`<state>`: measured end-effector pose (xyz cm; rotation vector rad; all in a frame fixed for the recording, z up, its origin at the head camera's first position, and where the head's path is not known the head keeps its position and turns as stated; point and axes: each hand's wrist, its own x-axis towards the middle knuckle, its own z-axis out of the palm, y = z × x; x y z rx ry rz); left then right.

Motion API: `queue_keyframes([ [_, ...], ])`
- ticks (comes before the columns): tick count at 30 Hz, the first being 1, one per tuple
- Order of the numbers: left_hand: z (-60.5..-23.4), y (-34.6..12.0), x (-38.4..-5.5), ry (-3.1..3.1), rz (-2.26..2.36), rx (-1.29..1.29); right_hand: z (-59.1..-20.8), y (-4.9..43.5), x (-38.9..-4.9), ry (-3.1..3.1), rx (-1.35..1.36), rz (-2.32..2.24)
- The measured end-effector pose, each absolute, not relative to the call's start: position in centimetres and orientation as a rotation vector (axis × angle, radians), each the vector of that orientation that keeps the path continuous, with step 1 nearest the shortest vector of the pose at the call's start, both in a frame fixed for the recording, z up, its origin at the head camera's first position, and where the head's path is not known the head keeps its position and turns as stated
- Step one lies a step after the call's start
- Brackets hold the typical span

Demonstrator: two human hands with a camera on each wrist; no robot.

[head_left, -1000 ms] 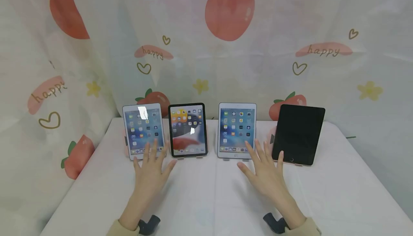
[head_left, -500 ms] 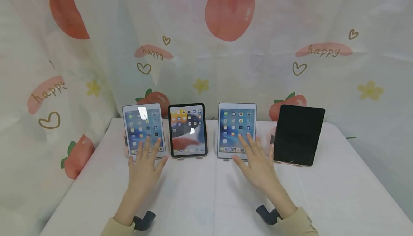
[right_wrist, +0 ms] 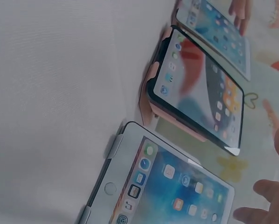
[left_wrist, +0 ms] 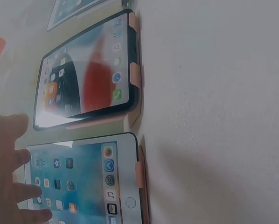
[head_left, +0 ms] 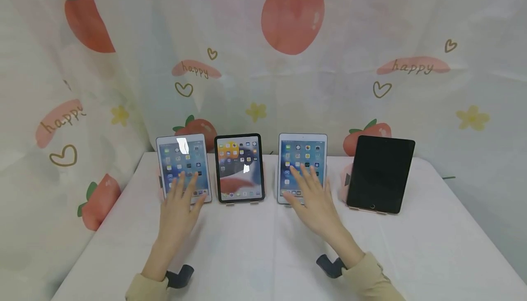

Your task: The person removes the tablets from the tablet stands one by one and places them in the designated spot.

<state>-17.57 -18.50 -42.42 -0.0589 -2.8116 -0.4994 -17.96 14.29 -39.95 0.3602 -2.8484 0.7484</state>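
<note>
Hands [head_left: 178,216] empty and splayed before glossy, rectangular white-framed tablets [head_left: 302,152] (black-rimmed tablet [head_left: 240,160] between); matte white cloth [head_left: 255,255] below

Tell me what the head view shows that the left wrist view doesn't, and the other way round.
Head view only: the dark-screened tablet at the far right, the right hand, both tan sleeves and the backdrop's "happy" lettering.

Left wrist view only: the home button of the left white-framed tablet; in the head view, the left hand is in front of that tablet's lower part.

Both: the left hand, the left white-framed tablet, the black-framed tablet, the right white-framed tablet (cut off in the left wrist view) and the white tablecloth.
</note>
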Motion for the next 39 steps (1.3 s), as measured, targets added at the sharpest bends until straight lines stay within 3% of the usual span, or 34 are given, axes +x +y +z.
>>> queue_keyframes([
  [39, -44.1, -21.2, -20.1, -2.548, -0.621, 0.010, -40.5, 5.6, -21.9, -2.723, 0.580, 1.076],
])
